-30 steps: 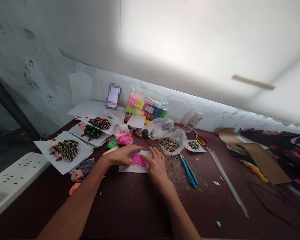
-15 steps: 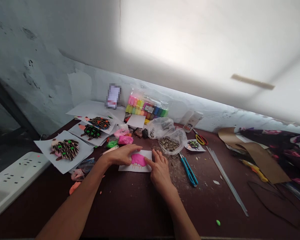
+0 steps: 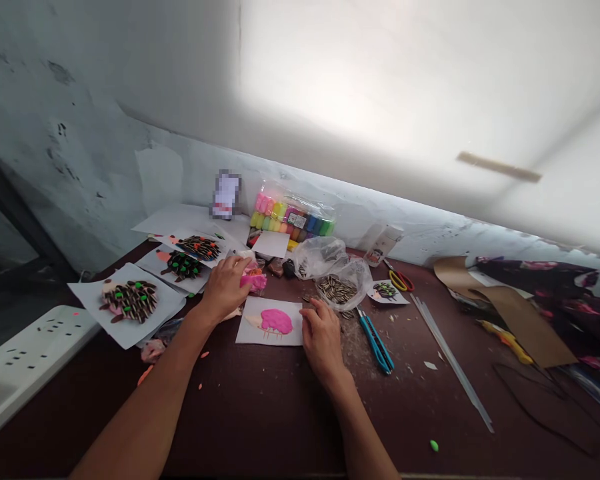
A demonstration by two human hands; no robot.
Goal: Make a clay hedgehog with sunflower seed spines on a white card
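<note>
Near left hand (image 3: 224,288) and right hand (image 3: 324,339), grip unclear, a plastic bag (image 3: 364,280) holds seeds (image 3: 337,289).

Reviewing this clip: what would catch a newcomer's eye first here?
Probably the bright pink clay patch on the small white card between the two hands, with the right hand at the card's edge and the left hand by a pink packet. Next come the spiky, seed-covered hedgehog pictures on white paper at the left, and the multicoloured clay pack against the wall.
</note>
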